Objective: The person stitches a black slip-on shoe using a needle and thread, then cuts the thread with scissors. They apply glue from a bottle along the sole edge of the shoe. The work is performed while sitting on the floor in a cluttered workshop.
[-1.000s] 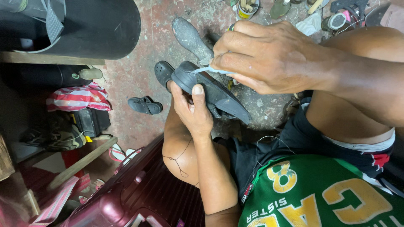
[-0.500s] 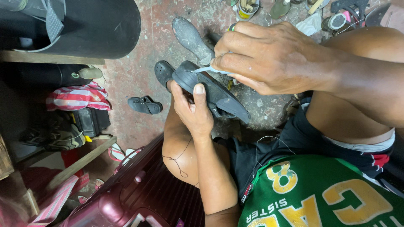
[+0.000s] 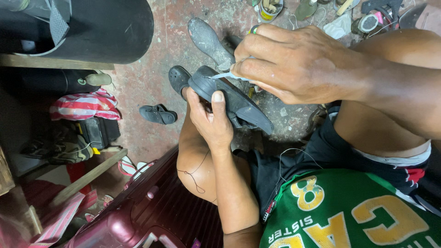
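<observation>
Reddish concrete floor, cluttered workshop corner. Dark shoe held above knee, sole up, centre of scene. Left hand grips shoe from near side, fingers closed round it, thumb pressed on sole. Right hand above shoe, fingers pinched shut on thin pale tool, tip touching sole edge. Second dark shoe on floor just beyond. Small sandal left. Maroon suitcase near left.

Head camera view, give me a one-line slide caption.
Left hand grips a dark shoe while right hand presses a thin tool against its edge.
</observation>
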